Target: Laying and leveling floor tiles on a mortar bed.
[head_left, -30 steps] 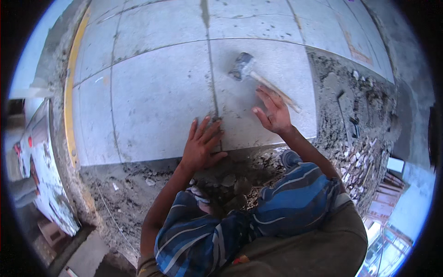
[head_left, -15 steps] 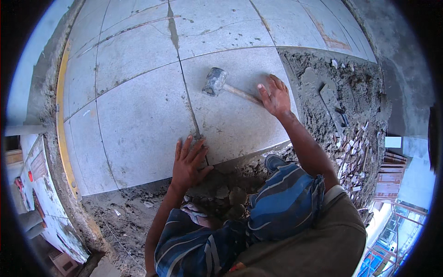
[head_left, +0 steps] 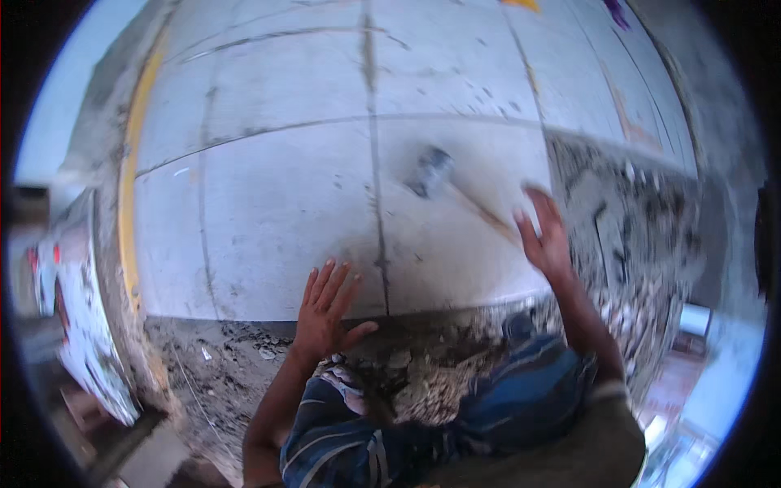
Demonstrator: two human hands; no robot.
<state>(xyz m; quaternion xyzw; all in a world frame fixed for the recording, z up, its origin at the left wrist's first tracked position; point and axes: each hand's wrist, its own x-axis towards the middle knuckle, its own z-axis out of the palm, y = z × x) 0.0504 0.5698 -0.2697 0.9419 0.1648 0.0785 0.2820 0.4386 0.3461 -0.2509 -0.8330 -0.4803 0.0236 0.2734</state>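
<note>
All fingers of the left hand (head_left: pixel 324 321) spread at the six-o'clock edge of the tiles (head_left: pixel 277 220); the right hand (head_left: pixel 549 244), uncurled, is over their three-o'clock edge. The mallet (head_left: pixel 431 172) lies at the right hand's ten o'clock, tile room stretching leftward.

One head-worn fisheye view — steeply downward, close above the tiles (head_left: pixel 281 220).
</note>
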